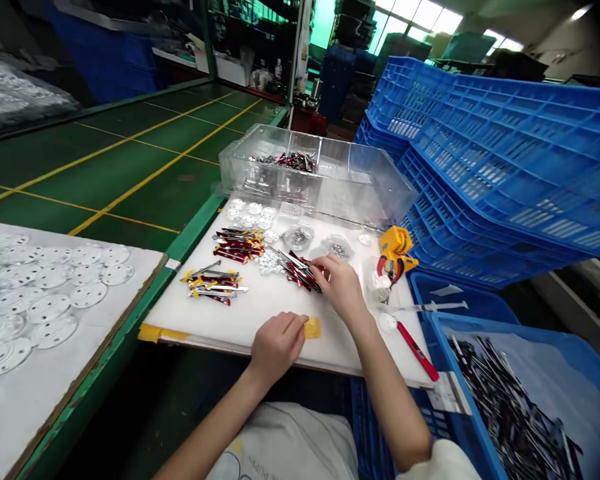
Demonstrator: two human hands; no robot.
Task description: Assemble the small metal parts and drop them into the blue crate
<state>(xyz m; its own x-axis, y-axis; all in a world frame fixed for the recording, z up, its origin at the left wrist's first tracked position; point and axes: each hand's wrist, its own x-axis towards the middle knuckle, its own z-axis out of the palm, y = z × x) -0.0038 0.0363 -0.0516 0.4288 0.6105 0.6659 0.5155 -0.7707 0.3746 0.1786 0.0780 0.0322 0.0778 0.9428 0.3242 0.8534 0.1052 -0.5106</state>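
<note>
The clear tray [350,200] held red and silver parts [297,161], and the blue bin [555,341] dark metal strips [520,407]. The right hand [339,283] bunched its fingers at the loose pile [300,272] on the white board [260,313]; the left hand's [279,341] met beside a yellow patch [312,327], any grip unclear on both.

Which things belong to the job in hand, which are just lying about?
Likely the job:
red-and-silver strips, at right hand
yellow patch, at left hand
strips with yellow bits

Probably just lying about:
syringe
red-handled tool
blue crates
</note>
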